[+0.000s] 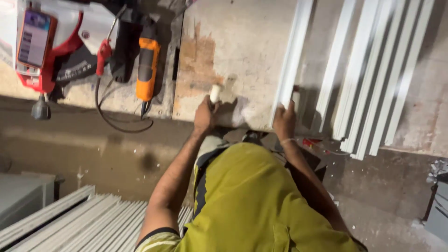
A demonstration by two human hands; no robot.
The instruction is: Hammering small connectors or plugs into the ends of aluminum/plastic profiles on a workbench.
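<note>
My left hand (204, 115) is closed around a small white cylinder (215, 93), held upright over the near edge of the worn workbench (242, 42). My right hand (284, 120) grips the near end of a long white profile (293, 51) that lies along the bench and runs away from me. My green-clad body fills the lower middle of the view.
Several more white profiles (378, 79) lie on the bench to the right. An orange power tool (147, 70), a red machine (51, 46) and cables sit at the left. A stack of white profiles (88, 224) lies low at the left. A grey box (438, 210) stands at the right edge.
</note>
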